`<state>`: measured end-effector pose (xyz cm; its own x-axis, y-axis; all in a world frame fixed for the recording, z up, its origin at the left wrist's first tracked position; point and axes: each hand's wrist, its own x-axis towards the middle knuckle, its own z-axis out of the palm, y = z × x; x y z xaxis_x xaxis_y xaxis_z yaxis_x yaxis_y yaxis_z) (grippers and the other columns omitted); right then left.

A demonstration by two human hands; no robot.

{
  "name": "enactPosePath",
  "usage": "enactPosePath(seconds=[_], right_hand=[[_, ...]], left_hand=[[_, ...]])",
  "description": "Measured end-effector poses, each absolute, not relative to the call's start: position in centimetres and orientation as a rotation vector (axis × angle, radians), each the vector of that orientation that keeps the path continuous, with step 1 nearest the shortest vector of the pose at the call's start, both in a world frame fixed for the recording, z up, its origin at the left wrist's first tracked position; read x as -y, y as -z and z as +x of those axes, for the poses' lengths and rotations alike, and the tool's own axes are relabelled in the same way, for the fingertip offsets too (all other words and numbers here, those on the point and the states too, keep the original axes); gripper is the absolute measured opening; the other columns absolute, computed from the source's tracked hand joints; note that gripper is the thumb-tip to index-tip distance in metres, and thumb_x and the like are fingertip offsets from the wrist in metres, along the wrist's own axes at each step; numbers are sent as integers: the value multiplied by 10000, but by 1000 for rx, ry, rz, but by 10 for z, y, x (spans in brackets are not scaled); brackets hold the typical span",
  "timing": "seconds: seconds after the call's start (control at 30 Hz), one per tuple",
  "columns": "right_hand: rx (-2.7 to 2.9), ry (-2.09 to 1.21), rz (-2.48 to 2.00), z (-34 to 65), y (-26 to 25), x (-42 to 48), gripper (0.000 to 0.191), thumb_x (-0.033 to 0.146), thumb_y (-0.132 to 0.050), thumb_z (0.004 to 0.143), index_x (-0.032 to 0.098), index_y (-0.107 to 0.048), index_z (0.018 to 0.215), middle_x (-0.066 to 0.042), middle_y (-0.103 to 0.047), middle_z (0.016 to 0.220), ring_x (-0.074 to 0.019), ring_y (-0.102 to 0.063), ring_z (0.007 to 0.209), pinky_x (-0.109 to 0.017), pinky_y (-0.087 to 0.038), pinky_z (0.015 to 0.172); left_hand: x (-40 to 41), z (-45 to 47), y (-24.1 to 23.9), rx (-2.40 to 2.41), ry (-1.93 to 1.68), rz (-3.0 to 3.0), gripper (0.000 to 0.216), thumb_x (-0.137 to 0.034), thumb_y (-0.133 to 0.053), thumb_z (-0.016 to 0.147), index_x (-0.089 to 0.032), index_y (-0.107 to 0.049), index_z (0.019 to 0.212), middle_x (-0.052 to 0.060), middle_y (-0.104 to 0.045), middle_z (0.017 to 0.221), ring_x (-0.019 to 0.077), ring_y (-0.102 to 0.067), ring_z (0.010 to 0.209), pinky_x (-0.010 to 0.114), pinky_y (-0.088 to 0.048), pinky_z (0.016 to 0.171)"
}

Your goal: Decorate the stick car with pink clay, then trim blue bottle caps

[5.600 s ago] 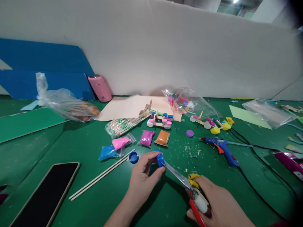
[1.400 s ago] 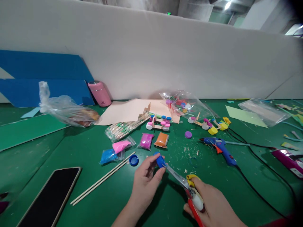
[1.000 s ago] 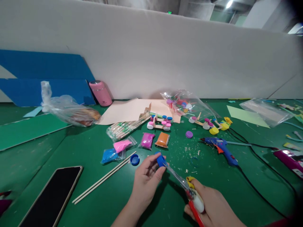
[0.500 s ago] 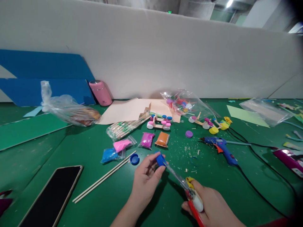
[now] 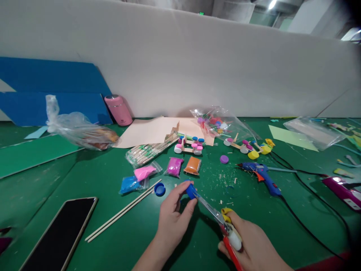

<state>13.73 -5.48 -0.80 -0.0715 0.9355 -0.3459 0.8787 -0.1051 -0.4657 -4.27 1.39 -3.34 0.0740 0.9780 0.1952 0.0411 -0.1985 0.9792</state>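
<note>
My left hand (image 5: 176, 212) pinches a blue bottle cap (image 5: 191, 191) between thumb and fingers above the green table. My right hand (image 5: 251, 239) is closed around the handles of scissors (image 5: 210, 207), whose red and yellow grips show below the pivot. The blade tips touch the cap's near right edge; whether they go into it I cannot make out. Left of my left hand a second blue cap (image 5: 160, 189) lies with its hollow side up, beside two thin wooden sticks (image 5: 122, 211).
Packets of orange (image 5: 193, 165) and purple clay (image 5: 174, 166) lie beyond my hands. Further back stands a small wheeled model (image 5: 188, 146). At the right are a blue glue gun (image 5: 261, 175) and its black cord. A phone (image 5: 60, 233) lies at left front.
The view has shifted very slightly. Both hands keep their grips, and the scissors stay against the blue cap with almost no movement.
</note>
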Motion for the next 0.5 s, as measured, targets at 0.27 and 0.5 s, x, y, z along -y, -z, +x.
enactPosePath(seconds=[0.27,0.5], right_hand=[[2049,-960,-2117,136,7,54,232,369,-518,662,205,-423,796,-37,-610,652,-194,-524,529,-245,-304,481],[2039,-959,-2131,138,11,54,230,420,-493,706,207,-433,767,-46,-618,665,-198,-531,538,-250,-300,486]], left_hand=[[-14,-42,32,-1015,-1265,1357,315,-161,-594,709,-208,-570,1020,62,-621,1029,176,-587,946,309,-460,859],[-16,-40,32,-968,-1214,1249,312,-158,-607,702,-203,-566,1008,70,-618,1033,183,-596,938,331,-460,864]])
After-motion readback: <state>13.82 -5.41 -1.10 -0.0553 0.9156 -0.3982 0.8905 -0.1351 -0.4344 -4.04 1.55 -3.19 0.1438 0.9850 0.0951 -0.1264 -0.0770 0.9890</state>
